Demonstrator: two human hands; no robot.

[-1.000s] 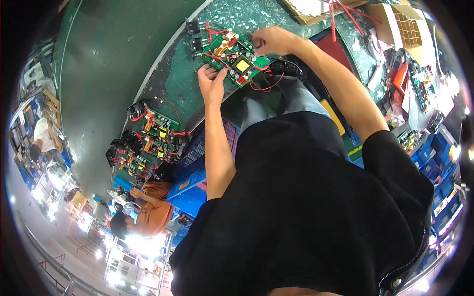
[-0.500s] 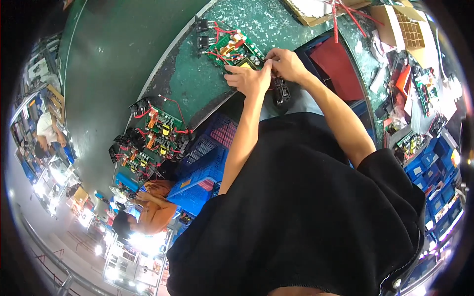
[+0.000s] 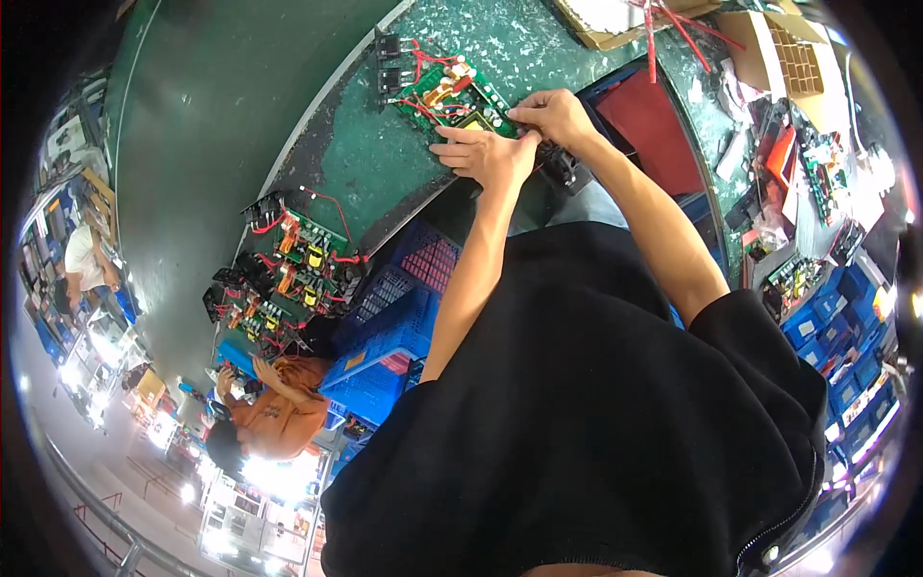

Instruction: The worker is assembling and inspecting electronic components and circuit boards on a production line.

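A green circuit board (image 3: 452,91) lies on the worktop, with red wires running to black sockets (image 3: 388,75) at its left end. My left hand (image 3: 492,159) is at the board's near edge, fingers stretched out and its thumb pointing toward the other hand. My right hand (image 3: 560,117) is closed in a pinch at the board's right corner. Whatever its fingertips hold is hidden. Beneath my hands, a bundle of black cable (image 3: 560,165) hangs at the table's edge above my lap.
More wired circuit boards (image 3: 298,260) are piled to the left beside blue crates (image 3: 380,365). A co-worker in orange (image 3: 279,413) sits beyond. On the right are a red sheet (image 3: 654,130), an open carton (image 3: 793,67) and cluttered parts. Red wires (image 3: 678,34) lie at the back.
My right hand has shifted slightly left along the board's corner. The black cable bundle has moved up and right below it. At the lower left, the co-worker has shifted their arms.
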